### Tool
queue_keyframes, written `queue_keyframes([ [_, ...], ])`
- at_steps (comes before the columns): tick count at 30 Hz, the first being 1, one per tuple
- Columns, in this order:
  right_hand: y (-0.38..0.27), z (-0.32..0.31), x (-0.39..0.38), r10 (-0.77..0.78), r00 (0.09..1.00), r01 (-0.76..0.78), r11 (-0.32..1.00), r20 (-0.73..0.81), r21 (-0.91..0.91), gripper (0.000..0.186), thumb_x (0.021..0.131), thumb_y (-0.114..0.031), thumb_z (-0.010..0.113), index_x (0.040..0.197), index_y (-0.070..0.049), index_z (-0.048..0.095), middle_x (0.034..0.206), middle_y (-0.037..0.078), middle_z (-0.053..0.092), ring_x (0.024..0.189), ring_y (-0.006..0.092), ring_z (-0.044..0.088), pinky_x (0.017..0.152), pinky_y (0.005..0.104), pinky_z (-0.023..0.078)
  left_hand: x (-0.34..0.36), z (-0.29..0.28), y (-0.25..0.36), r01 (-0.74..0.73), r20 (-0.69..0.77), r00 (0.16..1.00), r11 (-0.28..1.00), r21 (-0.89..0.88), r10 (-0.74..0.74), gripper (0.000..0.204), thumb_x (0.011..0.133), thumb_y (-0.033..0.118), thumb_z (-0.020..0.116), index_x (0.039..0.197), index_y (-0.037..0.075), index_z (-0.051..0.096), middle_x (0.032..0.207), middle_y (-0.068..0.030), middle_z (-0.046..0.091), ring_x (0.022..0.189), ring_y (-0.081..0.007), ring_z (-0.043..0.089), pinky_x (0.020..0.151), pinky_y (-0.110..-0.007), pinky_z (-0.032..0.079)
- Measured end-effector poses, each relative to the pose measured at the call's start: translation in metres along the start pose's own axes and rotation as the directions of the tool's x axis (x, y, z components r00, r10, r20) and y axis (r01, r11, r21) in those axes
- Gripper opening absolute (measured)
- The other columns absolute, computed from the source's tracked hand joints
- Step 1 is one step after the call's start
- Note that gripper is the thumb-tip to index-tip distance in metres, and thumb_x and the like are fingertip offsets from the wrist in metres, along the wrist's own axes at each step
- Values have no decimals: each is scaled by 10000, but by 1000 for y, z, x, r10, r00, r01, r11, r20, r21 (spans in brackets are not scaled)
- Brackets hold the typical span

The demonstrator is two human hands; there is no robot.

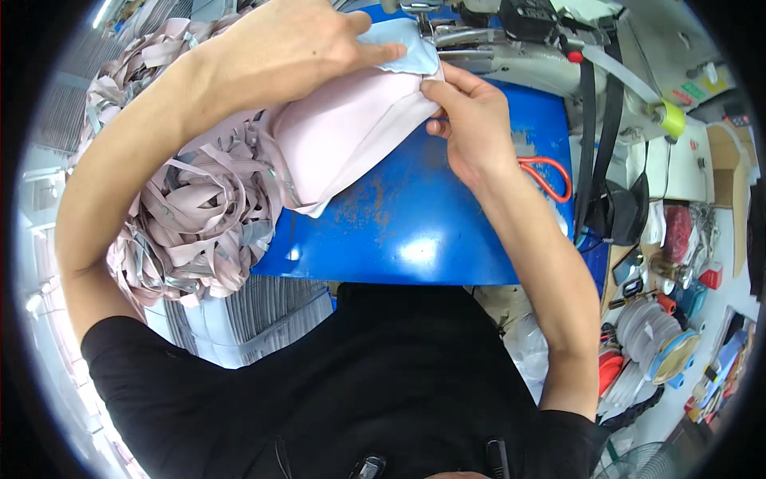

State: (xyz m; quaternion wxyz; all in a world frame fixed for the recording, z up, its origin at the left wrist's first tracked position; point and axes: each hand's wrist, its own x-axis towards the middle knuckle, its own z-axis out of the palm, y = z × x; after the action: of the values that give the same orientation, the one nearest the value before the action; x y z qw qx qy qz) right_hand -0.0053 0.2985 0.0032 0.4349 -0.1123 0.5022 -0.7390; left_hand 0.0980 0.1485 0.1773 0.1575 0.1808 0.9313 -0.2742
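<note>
My left hand (pixel 343 44) is at the top, fingers bent, index fingertip pressing on a light blue fabric piece (pixel 415 52) that lies over pale pink fabric (pixel 343 136). My right hand (pixel 471 116) pinches the right edge of the pink fabric just below the blue piece, thumb on top. Both pieces reach up to the presser foot and needle area of a sewing machine (pixel 503 56); the exact stitching point is too small to tell. The pink fabric hangs toward the lower left across a blue worktable (pixel 399 231).
Tangled pink strips (pixel 199 207) heap at the left, with stacked grey sheets (pixel 247 319) below. Red-handled scissors (pixel 558 172) lie right of my right forearm. A yellow-green thread cone (pixel 670 116), black straps (pixel 590 160) and a cluttered side surface with plastic discs (pixel 646 335) are at the right.
</note>
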Motion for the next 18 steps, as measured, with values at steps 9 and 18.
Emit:
queue_keyframes([
  [9,8,4,21,-64,998,65,994,-19,92,274,933,-83,725,1180,36,728,968,68,739,753,117,663,601,264,536,9,19,21,128,-231,961,985,-118,-152,306,911,144,578,1137,-12,712,815,-175,648,598,-295,676,493,-422,524],
  [18,23,0,15,-191,981,192,958,-27,213,261,974,-60,701,1214,40,725,1075,106,752,907,131,698,785,296,578,53,32,79,407,-319,842,901,-153,-435,298,807,125,683,1063,-26,692,787,-101,693,679,-241,731,565,-319,559],
])
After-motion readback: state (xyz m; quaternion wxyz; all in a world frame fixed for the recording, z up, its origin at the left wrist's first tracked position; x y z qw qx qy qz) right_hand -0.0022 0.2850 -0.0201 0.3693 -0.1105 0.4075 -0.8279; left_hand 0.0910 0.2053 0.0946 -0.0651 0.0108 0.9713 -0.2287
